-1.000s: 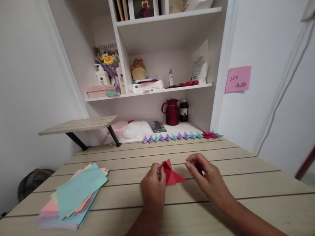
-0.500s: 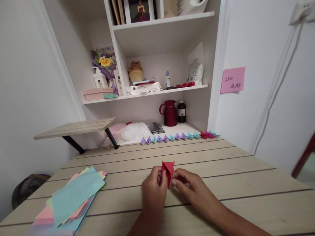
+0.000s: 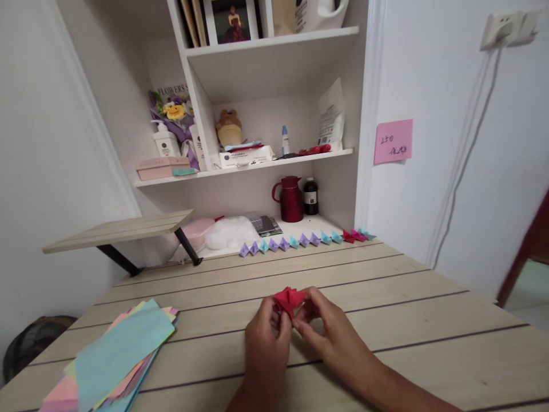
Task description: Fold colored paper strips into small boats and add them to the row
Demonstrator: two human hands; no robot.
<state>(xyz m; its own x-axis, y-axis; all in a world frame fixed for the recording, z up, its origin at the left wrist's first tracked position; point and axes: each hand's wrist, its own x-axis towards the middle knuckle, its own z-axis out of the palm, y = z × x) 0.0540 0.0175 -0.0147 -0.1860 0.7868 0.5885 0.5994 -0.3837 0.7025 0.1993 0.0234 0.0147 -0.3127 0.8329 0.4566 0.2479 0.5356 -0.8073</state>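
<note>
A small folded red paper piece [image 3: 288, 299] is held between both my hands just above the wooden table [image 3: 386, 297]. My left hand [image 3: 266, 343] pinches its left side with fingers closed. My right hand [image 3: 323, 326] pinches its right side, fingers curled round it. A stack of coloured paper sheets [image 3: 115, 355], light blue on top, lies at the table's near left. A row of several small folded paper pieces [image 3: 300, 240] in purple, blue and red lines the table's far edge.
White shelves at the back hold a red jug [image 3: 290, 198], a dark bottle [image 3: 310, 196], a plush toy [image 3: 228, 127] and lotion bottles. A small raised wooden shelf [image 3: 120, 229] stands at the left. A pink note [image 3: 393, 141] sticks to the right wall.
My right hand came in from the right and took hold of the red paper. The piece went from spread open to folded up small between both hands. The view shifted slightly right.
</note>
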